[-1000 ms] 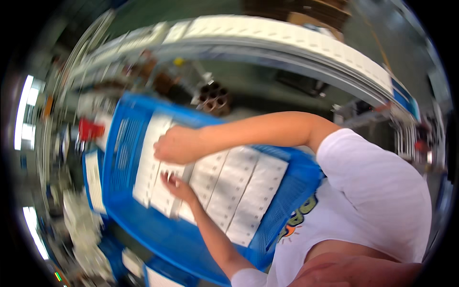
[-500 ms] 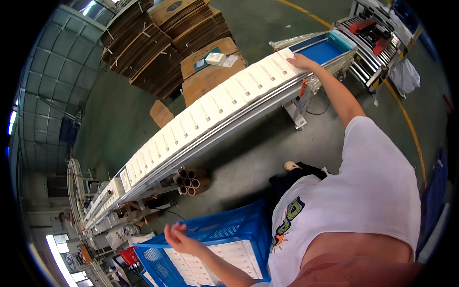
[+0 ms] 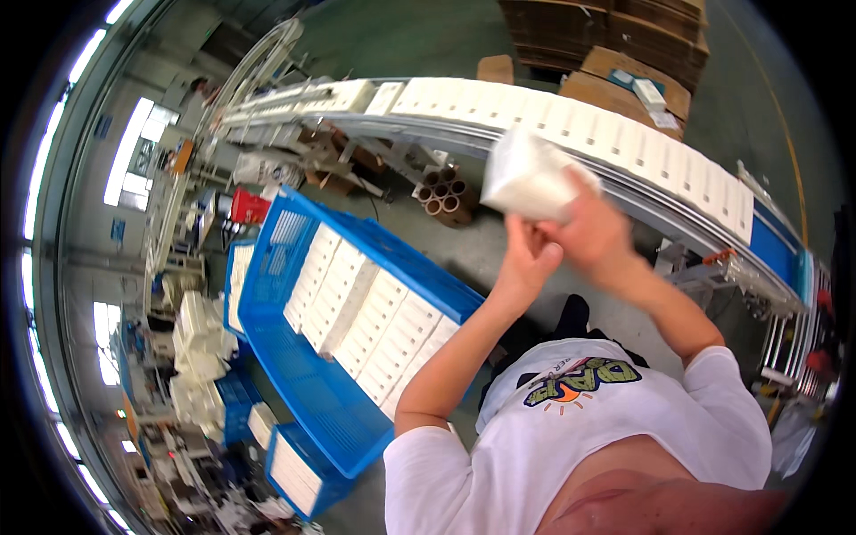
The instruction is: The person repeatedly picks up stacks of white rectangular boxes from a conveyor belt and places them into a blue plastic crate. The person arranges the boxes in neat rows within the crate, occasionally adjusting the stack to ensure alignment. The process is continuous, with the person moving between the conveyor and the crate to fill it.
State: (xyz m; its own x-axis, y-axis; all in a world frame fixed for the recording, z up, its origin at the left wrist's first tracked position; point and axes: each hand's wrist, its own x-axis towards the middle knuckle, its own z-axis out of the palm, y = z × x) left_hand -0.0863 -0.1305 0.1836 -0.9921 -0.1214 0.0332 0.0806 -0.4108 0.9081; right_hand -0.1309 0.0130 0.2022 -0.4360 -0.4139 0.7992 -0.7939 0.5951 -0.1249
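Note:
In front of my body a white, block-shaped pack point(image 3: 526, 174) is held up in the air, smeared by motion. My right hand point(image 3: 593, 223) grips its right side. At the lower edge my left hand point(image 3: 526, 267) has its fingers closed against the pack, the fingertips partly hidden. Behind it, similar white packs point(image 3: 615, 134) stand side by side in a long row on a conveyor point(image 3: 428, 127). A large blue plastic crate point(image 3: 352, 450) is at the lower left, with rows of white packs point(image 3: 370, 312) filling part of it.
More blue crates point(image 3: 299, 499) with packs stand beyond the large one. Cardboard tubes point(image 3: 443, 194) are stacked beneath the conveyor. Flattened cartons point(image 3: 615, 36) are piled behind it, with a single white box point(image 3: 648, 94) on top of one. Bare blue belt point(image 3: 774, 241) shows at the conveyor's right end.
My right hand has left the far end of the row and come to the middle with a pack. My left hand has risen from over the crate to meet it. The view has swung left.

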